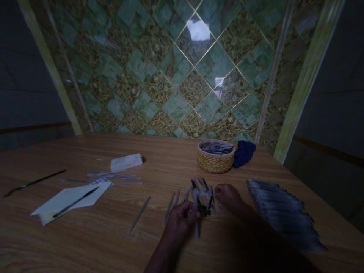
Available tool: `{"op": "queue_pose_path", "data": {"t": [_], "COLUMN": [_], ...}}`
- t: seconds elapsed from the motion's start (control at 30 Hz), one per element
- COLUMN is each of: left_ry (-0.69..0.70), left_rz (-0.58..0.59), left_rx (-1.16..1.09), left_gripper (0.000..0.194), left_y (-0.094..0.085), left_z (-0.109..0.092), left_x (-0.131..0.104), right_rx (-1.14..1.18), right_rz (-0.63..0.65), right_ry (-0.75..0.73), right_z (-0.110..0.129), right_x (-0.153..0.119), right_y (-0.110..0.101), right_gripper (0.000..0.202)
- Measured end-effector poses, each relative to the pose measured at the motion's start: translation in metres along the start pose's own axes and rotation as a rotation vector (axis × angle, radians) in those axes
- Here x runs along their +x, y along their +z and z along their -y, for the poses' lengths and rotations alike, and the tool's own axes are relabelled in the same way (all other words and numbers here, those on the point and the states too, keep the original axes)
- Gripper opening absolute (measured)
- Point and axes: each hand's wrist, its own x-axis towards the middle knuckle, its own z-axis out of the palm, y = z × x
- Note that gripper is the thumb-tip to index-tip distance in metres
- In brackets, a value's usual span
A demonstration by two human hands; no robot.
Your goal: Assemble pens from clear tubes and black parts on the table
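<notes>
Between my hands lies a loose pile of thin pale sticks (209, 197), some with black parts. My left hand (182, 220) is closed with its fingertips pinching one thin pale stick (196, 227), held nearly upright in the view. At the pile's right side, my right hand (229, 196) has its fingers curled together; what they hold, if anything, is blurred. A few single sticks (139, 215) lie to the left of my left hand. To the right of my right forearm, many dark and pale sticks (281, 212) lie side by side in a wide row.
Behind the pile stands a round woven basket (215, 163) filled with similar sticks, touching a dark blue cloth (243, 152). Leftward are a white box (126, 162), pale strips (127, 177), a folded paper (71, 201) with a dark pen-like stick (76, 201), and a long black rod (35, 182).
</notes>
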Motion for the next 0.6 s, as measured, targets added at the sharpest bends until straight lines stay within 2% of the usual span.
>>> {"op": "queue_pose_path", "data": {"t": [0.13,0.4,0.6], "left_ry": [0.036,0.039,0.036], "left_rz": [-0.026,-0.064,-0.047], "left_rx": [0.072,0.089,0.08], "left_gripper": [0.015,0.016,0.015], "left_y": [-0.003,-0.004,-0.005], "left_z": [0.003,0.01,0.01], "left_x": [0.001,0.003,0.002], "right_rx": [-0.135,-0.306,-0.353], "right_rz": [0.053,0.107,0.108], "right_ry": [0.011,0.11,0.116], "right_z": [0.011,0.025,0.025], "right_x": [0.012,0.022,0.013], "right_y": [0.007,0.022,0.017], "right_gripper": [0.017,0.024,0.026]}}
